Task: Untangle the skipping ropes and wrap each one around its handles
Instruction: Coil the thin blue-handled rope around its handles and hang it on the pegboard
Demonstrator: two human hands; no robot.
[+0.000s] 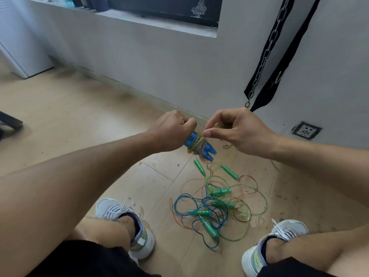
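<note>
Head-camera view, looking down past both forearms to a tiled floor. The left hand [171, 128] is closed in a fist around a pair of blue handles [201, 147], held together side by side and tilted so that their tapered ends point down and to the right. Several turns of a yellowish translucent rope [196, 142] lie wound around the middle of the blue handles. The right hand [237, 130] is just beside the left, its thumb and forefinger pinched on a strand of this same rope close to the windings, the other fingers loosely curled; the loose remainder of the rope drops from the handles toward the floor.

On the wooden floor [79, 116] between the two grey sneakers [127, 222] lies a tangle of ropes [215, 208]: blue, green and pinkish translucent cords looped over one another. Six green handles are spread through it. Two of them [199, 167] lie apart at the upper edge of the heap, directly below the hands; the other four [220, 191] sit inside the loops.

Behind the hands stands a pale wall [159, 62] with a skirting board. A metal chain [263, 56] and black straps [283, 62] hang against the wall on the right, and a wall socket [306, 130] is set low beside them.
</note>
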